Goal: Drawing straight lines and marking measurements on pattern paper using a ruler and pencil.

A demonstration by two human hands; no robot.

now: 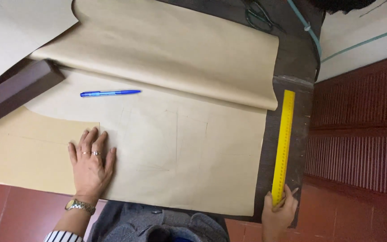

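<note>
Pressed flat with its fingers spread, the left hand is laid palm-down on the large sheet of smooth tan pattern paper, nothing being gripped; rings are worn on two fingers and a metal wristwatch on the wrist, above a striped sleeve cuff. At nine o'clock from this hand, a darker, yellower paper piece with a curved upper edge is overlapped by the fingers. Faint pencilled lines forming rectangles are seen on the tan sheet at three o'clock from the hand. At twelve o'clock a slim blue plastic ballpoint pen lies on the sheet, well apart from the fingers. Beyond it, the far part of the paper is curled over into a soft roll.

At the lower right, the right hand is closed around the near end of a long, flat yellow plastic ruler, together with what appears to be a pencil. The ruler is laid along the dark wooden table edge, just beside the paper's right border. At ten o'clock from the left hand a dark brown rectangular bar rests on the paper. Scissors with dark handles lie at the far table end.
</note>
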